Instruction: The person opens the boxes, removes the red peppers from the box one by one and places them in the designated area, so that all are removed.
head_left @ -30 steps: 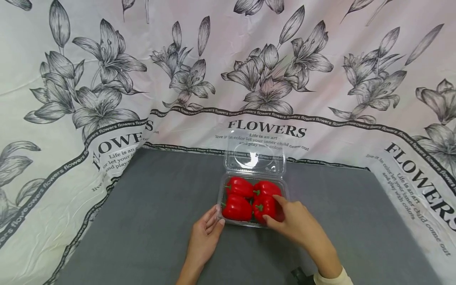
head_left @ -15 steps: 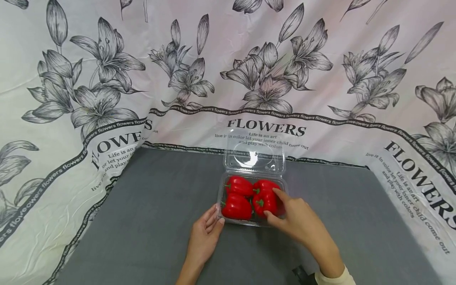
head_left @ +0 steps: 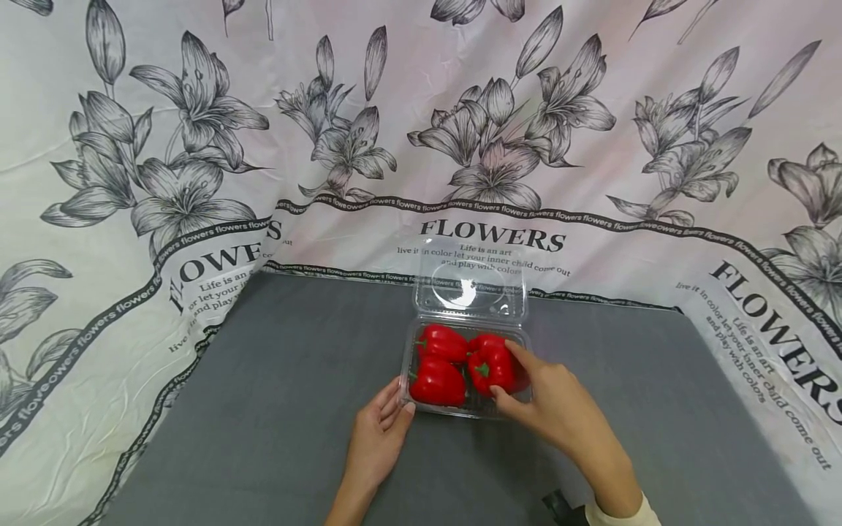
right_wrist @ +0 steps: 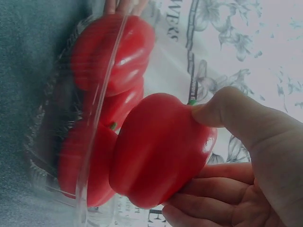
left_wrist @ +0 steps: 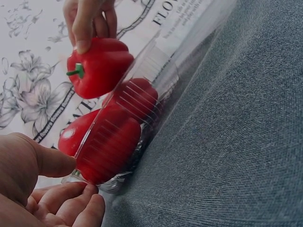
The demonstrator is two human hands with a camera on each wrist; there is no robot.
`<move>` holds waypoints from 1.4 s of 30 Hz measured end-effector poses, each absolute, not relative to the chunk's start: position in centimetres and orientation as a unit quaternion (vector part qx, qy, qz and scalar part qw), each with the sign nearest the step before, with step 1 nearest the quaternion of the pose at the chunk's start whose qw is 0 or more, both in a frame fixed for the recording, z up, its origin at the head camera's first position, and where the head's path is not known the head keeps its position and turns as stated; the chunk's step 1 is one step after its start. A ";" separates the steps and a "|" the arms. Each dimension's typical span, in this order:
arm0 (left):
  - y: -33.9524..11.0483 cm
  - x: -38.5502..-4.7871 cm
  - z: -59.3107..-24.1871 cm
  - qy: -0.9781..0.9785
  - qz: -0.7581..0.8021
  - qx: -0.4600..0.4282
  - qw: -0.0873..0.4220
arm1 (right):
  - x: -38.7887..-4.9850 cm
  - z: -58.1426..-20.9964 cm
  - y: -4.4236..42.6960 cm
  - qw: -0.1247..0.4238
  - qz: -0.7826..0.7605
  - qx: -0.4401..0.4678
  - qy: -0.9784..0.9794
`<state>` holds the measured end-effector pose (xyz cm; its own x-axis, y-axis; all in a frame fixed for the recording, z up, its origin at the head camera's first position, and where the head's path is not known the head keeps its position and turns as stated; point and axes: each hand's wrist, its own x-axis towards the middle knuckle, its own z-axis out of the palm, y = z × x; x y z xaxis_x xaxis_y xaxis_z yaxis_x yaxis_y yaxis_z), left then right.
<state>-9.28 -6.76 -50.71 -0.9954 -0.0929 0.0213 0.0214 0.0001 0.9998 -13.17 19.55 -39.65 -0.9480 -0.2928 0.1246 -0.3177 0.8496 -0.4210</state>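
Observation:
My right hand (head_left: 555,405) grips a red bell pepper (head_left: 493,367) with a green stem, thumb on one side and fingers on the other. In the left wrist view that pepper (left_wrist: 99,68) is raised above the box rim. My left hand (head_left: 376,438) pinches the near-left corner of a clear plastic box (head_left: 483,413), its thumb outside and fingers below in the left wrist view. Inside the box lie a near-left red pepper (head_left: 437,381), a far-left red pepper (head_left: 442,342) and a far-right red pepper (head_left: 487,340), the last partly hidden behind the held one.
The box's hinged clear lid (head_left: 470,292) stands raised at the back against a white flower-printed cloth (head_left: 349,241). Grey cloth (head_left: 296,365) covers the table. A small black object (head_left: 559,504) sits by the right sleeve (head_left: 621,511).
The right hand has lifted the gripped bell pepper from the box's near-right part and moved it slightly right and away. The left hand has stayed on the corner.

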 end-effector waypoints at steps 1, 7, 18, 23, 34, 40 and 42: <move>-6.7 -9.3 -50.7 -0.706 -0.706 0.026 0.041 | -13.1 -39.6 19.5 0.027 0.225 0.158 -0.961; -6.7 -9.3 -50.8 -0.706 -0.707 0.026 0.043 | -13.1 -39.3 19.6 0.030 0.223 0.152 -0.962; -6.7 -9.3 -50.8 -0.707 -0.705 0.022 0.044 | -13.3 -38.9 20.9 0.065 0.227 0.155 -0.959; -6.7 -9.3 -50.8 -0.708 -0.704 0.022 0.049 | -13.7 -38.8 21.8 0.081 0.227 0.143 -0.960; -6.7 -9.2 -50.8 -0.706 -0.706 0.019 0.049 | -14.0 -38.7 23.5 0.129 0.229 0.131 -0.956; -6.7 -9.2 -50.8 -0.703 -0.709 0.017 0.052 | -14.2 -38.6 24.0 0.128 0.234 0.118 -0.957; -6.6 -9.2 -50.8 -0.703 -0.709 0.021 0.050 | -14.2 -38.5 24.1 0.129 0.233 0.115 -0.957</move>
<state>-9.22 -6.65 -50.77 -0.9942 -0.1006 0.0394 0.0402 -0.0066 0.9992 -14.20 24.12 -38.54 -0.9403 -0.1593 0.3008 -0.2799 0.8647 -0.4171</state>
